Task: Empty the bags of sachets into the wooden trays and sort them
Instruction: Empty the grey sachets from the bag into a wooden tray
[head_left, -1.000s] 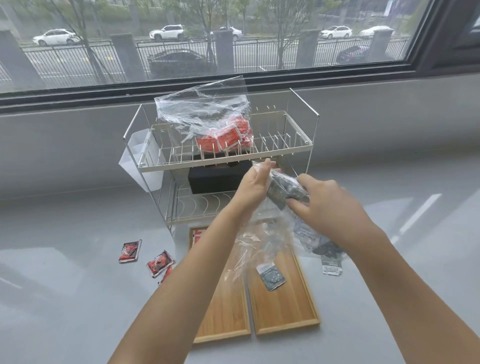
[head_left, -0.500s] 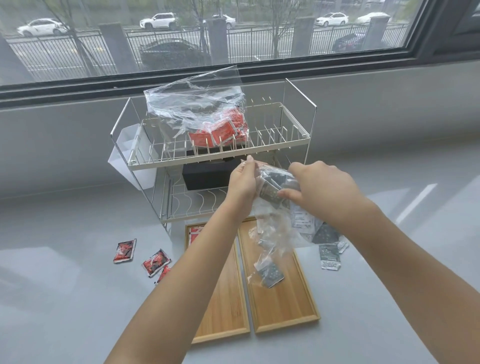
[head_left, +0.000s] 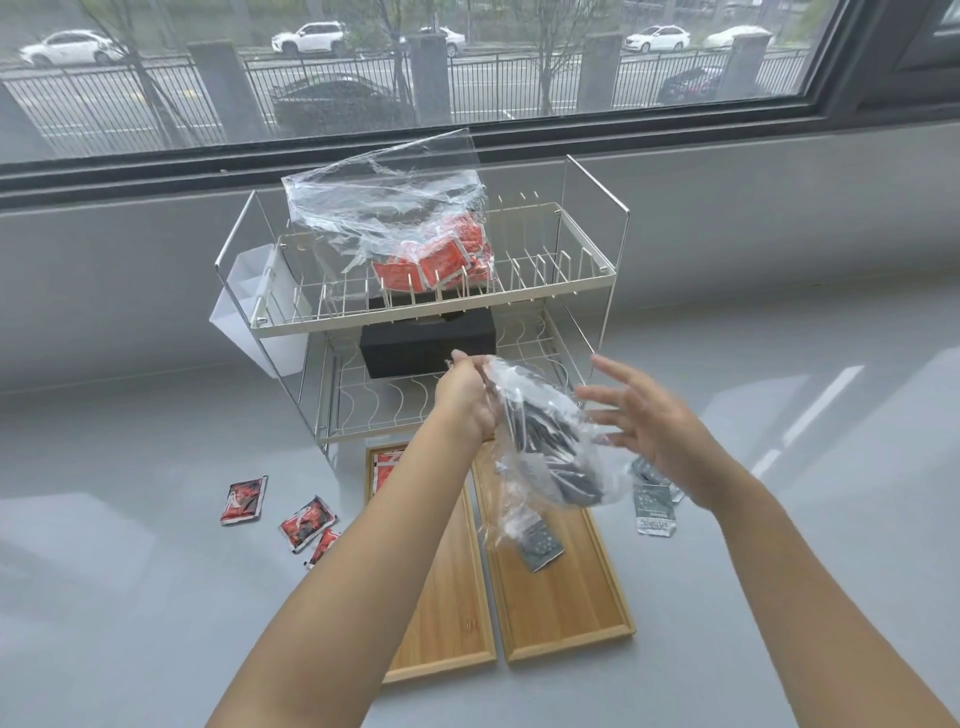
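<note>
Well to the left of the left hand, three red sachets (head_left: 244, 500) lay loose on the grey floor (head_left: 130, 597), the nearest of them partly hidden by the left forearm. Behind them and up-left of that hand, a white plastic holder (head_left: 247, 317) hung on the end of a two-tier wire rack (head_left: 592, 270). On the rack's upper tier, above and beyond the left hand, sat a clear bag of red sachets (head_left: 431, 244), its crumpled top standing open. On the lower tier, just beyond the left hand's fingertips, was a black box (head_left: 405, 348).

Under the left forearm lay the left wooden tray (head_left: 457, 623), with a red sachet showing at its far end. The left hand (head_left: 465, 397) gripped the upper end of a clear bag of dark sachets (head_left: 550, 447), fingers curled round the plastic, and held it raised over the trays. The bag hung down and to the right of that hand, its mouth low over the right wooden tray (head_left: 566, 597), which lay touching the left one. One dark sachet (head_left: 540, 543) rested on that tray below the bag's mouth.

The right hand (head_left: 649, 421) was released, fingers spread and straight, just right of the bag; whether its fingertips touched the plastic could not be told. Below that hand, on the floor beside the right tray, lay a few grey sachets (head_left: 654, 512).
</note>
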